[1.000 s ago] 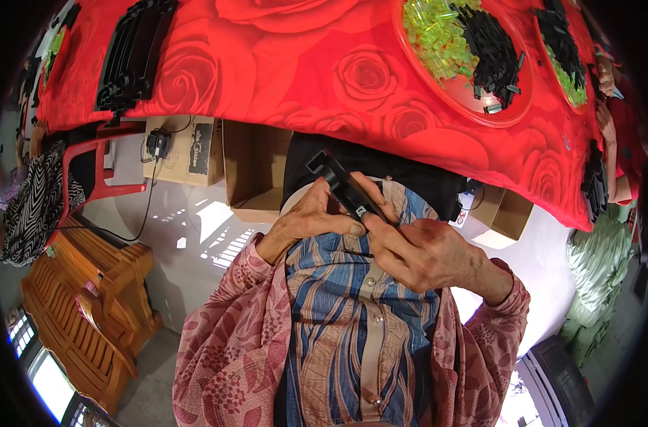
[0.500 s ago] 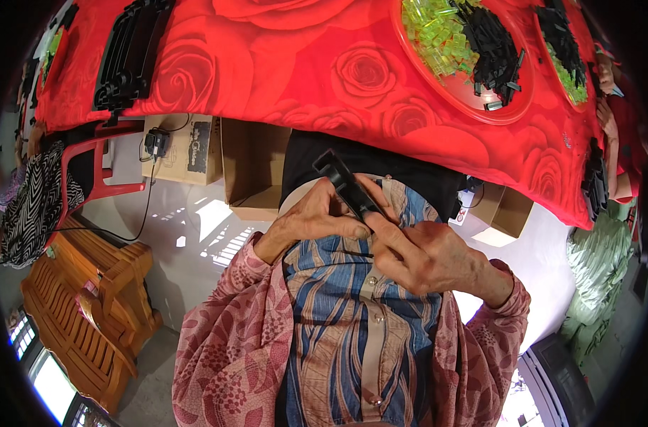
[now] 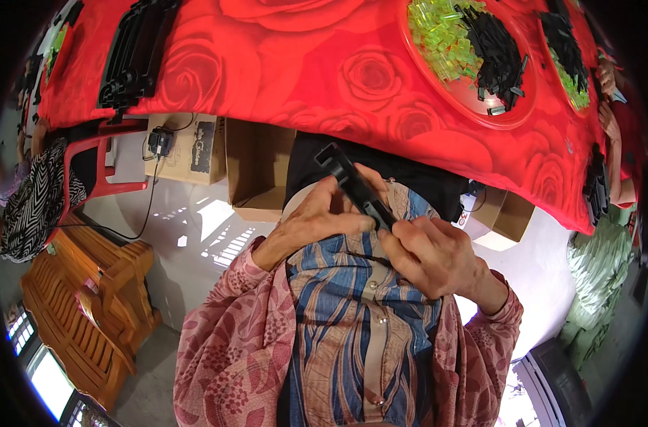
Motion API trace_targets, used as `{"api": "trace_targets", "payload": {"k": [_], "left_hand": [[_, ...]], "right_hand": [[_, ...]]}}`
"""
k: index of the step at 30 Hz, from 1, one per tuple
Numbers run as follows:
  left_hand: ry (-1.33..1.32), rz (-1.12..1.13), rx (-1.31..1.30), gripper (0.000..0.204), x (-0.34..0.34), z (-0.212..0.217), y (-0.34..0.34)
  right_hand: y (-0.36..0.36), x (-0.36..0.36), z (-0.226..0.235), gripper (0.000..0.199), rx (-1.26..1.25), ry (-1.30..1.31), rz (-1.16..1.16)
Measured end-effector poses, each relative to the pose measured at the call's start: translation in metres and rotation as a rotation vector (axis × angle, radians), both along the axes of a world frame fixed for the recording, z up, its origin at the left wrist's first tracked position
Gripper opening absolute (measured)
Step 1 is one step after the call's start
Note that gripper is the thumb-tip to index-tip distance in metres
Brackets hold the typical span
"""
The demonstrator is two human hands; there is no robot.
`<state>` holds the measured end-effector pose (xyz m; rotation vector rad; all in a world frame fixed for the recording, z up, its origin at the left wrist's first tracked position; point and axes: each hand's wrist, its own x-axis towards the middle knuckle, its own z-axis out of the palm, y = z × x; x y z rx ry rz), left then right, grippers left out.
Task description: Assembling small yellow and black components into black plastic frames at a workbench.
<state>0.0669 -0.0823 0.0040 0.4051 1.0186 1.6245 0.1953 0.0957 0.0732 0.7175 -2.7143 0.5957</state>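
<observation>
Above my lap, a long black plastic part (image 3: 354, 183) with a hooked end slants between my two hands. My left hand (image 3: 317, 222) is closed around its middle, thumb along the near side and fingers behind it. My right hand (image 3: 438, 255) has its fingers curled at the lower right end of the same part, thumb and forefinger pinching there. Whether a smaller piece sits under those right fingertips is hidden. On the table beyond, a red tray (image 3: 473, 114) holds yellow-green clear pieces (image 3: 441, 43) and small black strips (image 3: 500, 64).
A red rose-patterned cloth (image 3: 281, 78) covers the table. Several long black parts (image 3: 140, 53) lie stacked at its left. Cardboard boxes (image 3: 256, 167) stand underneath. At left are a red plastic chair (image 3: 89, 167) and a wooden bench (image 3: 89, 306). Another person's hand (image 3: 608, 121) shows at the far right.
My right hand has drawn down and right to the lower end of the black part, its fingers curling in more. The left hand keeps its hold, and the part shows more of its length.
</observation>
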Motion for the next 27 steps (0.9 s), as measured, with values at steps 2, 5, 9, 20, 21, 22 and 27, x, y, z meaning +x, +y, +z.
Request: {"api": "trace_targets", "payload": {"k": [2,5,9,20,21,22,27], "left_hand": [[-0.04,0.018,-0.114,0.045,0.001,0.006,-0.002],[-0.041,0.034,-0.274,0.046,0.002,0.009,-0.002],[-0.124,0.202,-0.279,0.04,-0.001,0.017,-0.004],[-0.375,0.172,0.046,0.04,-0.002,-0.008,-0.017],[-0.42,0.153,0.102,0.045,-0.002,-0.01,-0.02],[-0.371,0.034,0.081,0.071,-0.01,-0.012,-0.026],[-0.229,-0.384,0.26,0.12,-0.048,-0.02,-0.032]], "right_hand": [[0.002,-0.002,-0.002,0.033,0.004,-0.056,-0.017],[0.003,-0.006,-0.008,0.031,0.026,-0.018,-0.036],[0.001,-0.01,-0.005,0.032,-0.102,-0.137,-0.085],[0.027,-0.015,0.008,0.038,-0.263,-0.598,-0.102],[0.03,-0.016,0.011,0.038,-0.289,-0.654,-0.088],[0.034,-0.018,0.018,0.038,-0.29,-0.653,-0.091],[0.036,-0.017,0.018,0.033,-0.315,-0.649,0.173]]}}
